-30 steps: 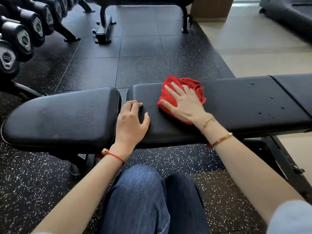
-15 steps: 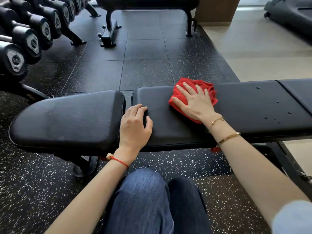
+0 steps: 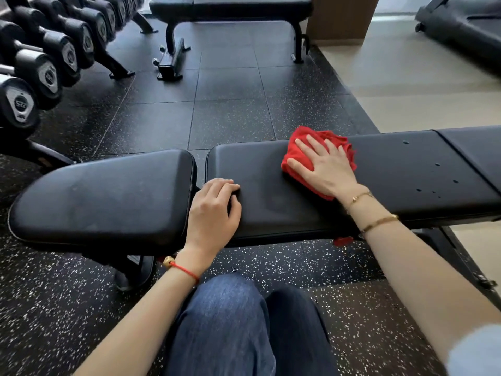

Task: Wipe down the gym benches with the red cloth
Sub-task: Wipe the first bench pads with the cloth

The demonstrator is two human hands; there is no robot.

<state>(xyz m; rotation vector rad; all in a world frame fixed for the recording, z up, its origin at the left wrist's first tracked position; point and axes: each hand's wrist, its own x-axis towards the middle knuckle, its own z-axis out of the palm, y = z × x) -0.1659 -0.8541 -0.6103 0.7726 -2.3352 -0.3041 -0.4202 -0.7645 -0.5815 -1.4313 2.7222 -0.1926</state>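
From the head view, your right hand (image 3: 324, 168) lies flat with its fingers spread and straight, pressing down on the crumpled red cloth (image 3: 298, 169). The cloth sits on the long black padded back section of the gym bench (image 3: 271, 202), towards its far edge, and shows beyond your fingertips and under your palm down to the wrist. Two thin gold bracelets (image 3: 379, 221) circle that forearm.

Your left hand (image 3: 214, 213) rests on the same pad's left end, just beside the gap to the rounded black seat pad (image 3: 103, 196); its fingers are curled over, knuckles up, holding nothing. It is well apart from the cloth, with bare padding between. A red string bracelet (image 3: 184, 270) sits on that wrist.

A few dark droplets (image 3: 436, 180) dot the pad to the right of the cloth. Your blue denim knees (image 3: 230, 321) are below the bench, over black speckled rubber flooring (image 3: 230, 112). A rack of black dumbbells (image 3: 48, 66) stands at the left, and a second black bench (image 3: 230, 6) at the far side
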